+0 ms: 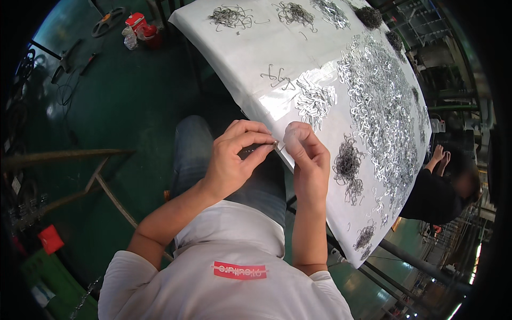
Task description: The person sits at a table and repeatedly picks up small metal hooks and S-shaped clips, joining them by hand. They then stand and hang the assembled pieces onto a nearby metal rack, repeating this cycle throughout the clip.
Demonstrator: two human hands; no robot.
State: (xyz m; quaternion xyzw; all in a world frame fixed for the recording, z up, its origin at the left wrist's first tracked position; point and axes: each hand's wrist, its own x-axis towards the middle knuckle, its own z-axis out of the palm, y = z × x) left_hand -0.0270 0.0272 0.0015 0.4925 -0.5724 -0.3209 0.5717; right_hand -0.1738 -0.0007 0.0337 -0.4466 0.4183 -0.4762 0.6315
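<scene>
In front of my lap, my left hand (233, 156) pinches a small metal piece (275, 144) between thumb and fingertips. Close beside it, my right hand (308, 153) is closed in a pinch, its fingertips smeared by motion. A thin wire piece (282, 148) shows between the two hands, at the right fingertips; its exact shape is too small to tell. Just beyond the hands, on the white-covered table (234, 58), lies a pile of slim silver clips (316, 98). A few loose wire hooks (277, 78) are to its left.
A wide spread of silver hooks (381, 112) covers the table's right part. Dark wire piles (348, 161) lie near its edge, with others (232, 17) at the far end. Across the table sits another person (437, 194). Red containers (137, 24) stand on the green floor.
</scene>
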